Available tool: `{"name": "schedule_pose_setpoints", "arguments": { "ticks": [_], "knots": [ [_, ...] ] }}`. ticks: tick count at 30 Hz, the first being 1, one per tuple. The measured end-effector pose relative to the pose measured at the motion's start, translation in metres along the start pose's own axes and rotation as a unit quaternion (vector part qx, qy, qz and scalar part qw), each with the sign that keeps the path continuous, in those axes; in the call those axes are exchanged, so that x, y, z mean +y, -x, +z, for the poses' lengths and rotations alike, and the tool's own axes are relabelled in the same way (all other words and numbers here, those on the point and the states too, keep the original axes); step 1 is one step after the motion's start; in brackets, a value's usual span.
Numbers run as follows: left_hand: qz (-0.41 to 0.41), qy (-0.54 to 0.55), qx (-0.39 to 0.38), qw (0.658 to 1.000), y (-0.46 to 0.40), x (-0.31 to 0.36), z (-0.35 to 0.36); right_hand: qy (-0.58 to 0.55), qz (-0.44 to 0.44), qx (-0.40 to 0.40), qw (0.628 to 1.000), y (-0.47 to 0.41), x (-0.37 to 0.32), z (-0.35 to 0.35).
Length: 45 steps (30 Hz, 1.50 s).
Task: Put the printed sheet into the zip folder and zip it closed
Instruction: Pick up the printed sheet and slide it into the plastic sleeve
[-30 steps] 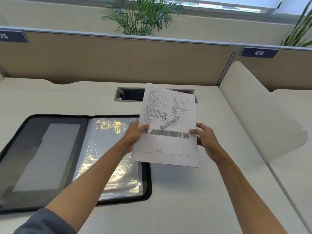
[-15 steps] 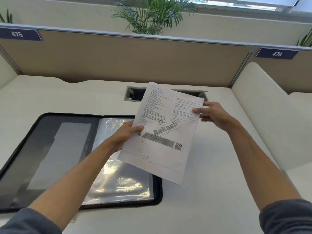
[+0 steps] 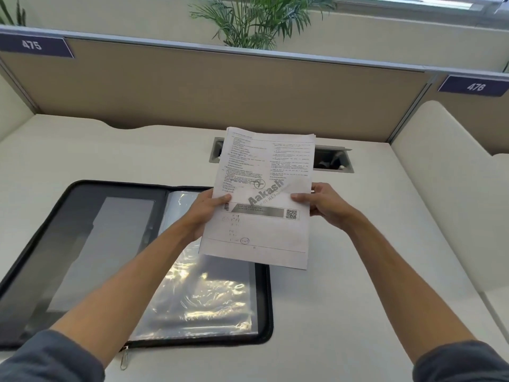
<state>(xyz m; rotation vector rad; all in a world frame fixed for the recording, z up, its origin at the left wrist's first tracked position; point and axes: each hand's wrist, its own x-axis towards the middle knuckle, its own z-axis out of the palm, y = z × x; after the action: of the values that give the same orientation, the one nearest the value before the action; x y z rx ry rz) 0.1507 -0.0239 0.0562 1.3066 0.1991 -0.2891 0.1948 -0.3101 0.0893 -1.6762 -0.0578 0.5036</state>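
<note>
The printed sheet, white with text columns, a grey banner and a QR code, is held upright in the air above the desk. My left hand pinches its left edge and my right hand pinches its right edge, thumbs on the front. The black zip folder lies open flat on the desk at lower left, its right half showing shiny clear plastic sleeves. The sheet's lower left corner overlaps the folder's right half from above. A metal zip pull hangs at the folder's near edge.
A recessed cable box opens in the desk behind the sheet. Tan partition walls bound the back, a cream divider the right. A potted plant stands behind the partition. Bare desk surface lies right of the folder.
My right hand has come down from the sheet's top right corner to its right edge at mid height. The sheet has turned from tilted to nearly straight.
</note>
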Motion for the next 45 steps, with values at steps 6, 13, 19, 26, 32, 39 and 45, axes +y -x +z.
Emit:
{"name": "schedule_pose_setpoints", "arguments": {
  "ticks": [6,13,19,26,32,39,45],
  "knots": [
    [0.003,-0.110,0.032,0.993,-0.013,-0.004,-0.014,-0.011,-0.007,0.025,1.000,-0.007,0.004,-0.007],
    [0.081,-0.308,0.204,0.926,-0.032,-0.023,-0.043,0.002,-0.007,0.059,0.998,-0.010,0.012,-0.025],
    [0.098,-0.608,0.169,0.769,-0.049,-0.033,-0.063,0.011,-0.007,0.089,0.996,-0.014,0.017,-0.037],
    [0.107,-0.737,0.113,0.658,-0.059,-0.051,-0.073,0.010,-0.007,0.099,0.995,-0.020,0.021,-0.044],
    [0.172,-0.726,0.140,0.651,-0.059,-0.050,-0.073,0.011,-0.013,0.104,0.994,-0.028,0.018,-0.043],
    [0.203,-0.685,0.185,0.675,-0.058,-0.038,-0.071,-0.010,-0.028,0.124,0.992,-0.042,0.009,-0.035],
    [0.191,-0.661,0.196,0.698,-0.056,-0.035,-0.069,-0.014,-0.048,0.139,0.989,-0.056,-0.001,-0.029]
  ]
}}
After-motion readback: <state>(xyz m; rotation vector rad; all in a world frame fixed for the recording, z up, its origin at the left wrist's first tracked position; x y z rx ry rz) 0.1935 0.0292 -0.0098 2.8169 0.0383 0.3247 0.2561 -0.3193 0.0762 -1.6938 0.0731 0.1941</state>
